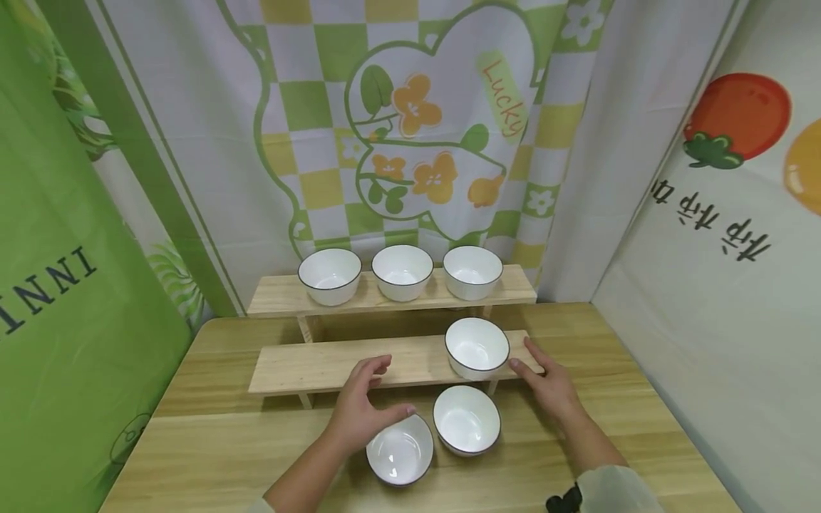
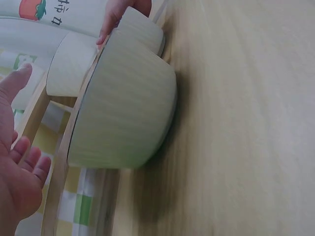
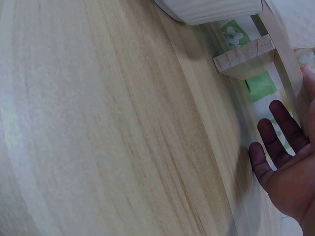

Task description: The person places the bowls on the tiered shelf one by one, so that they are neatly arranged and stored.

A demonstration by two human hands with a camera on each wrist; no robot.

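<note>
My left hand (image 1: 362,410) is spread over the table, thumb stretched out across the far rim of a white dark-rimmed bowl (image 1: 400,450). In the left wrist view that bowl (image 2: 125,103) stands upright on the table, with the fingers (image 2: 30,160) off to its side, holding nothing. At the right end of the lower wooden shelf (image 1: 346,365) is my right hand (image 1: 553,385), its thumb tip close beside the bowl on that shelf (image 1: 477,348). In the right wrist view, its other fingers (image 3: 266,160) extend loosely by the shelf edge. Another bowl (image 1: 467,420) stands in front of the shelf.
Behind, a higher wooden shelf (image 1: 282,296) bears three matching bowls, left (image 1: 330,276), middle (image 1: 402,273) and right (image 1: 472,273). Both shelves stand on the wooden table (image 1: 212,427). Printed curtains (image 1: 449,142) hang close behind and on both sides.
</note>
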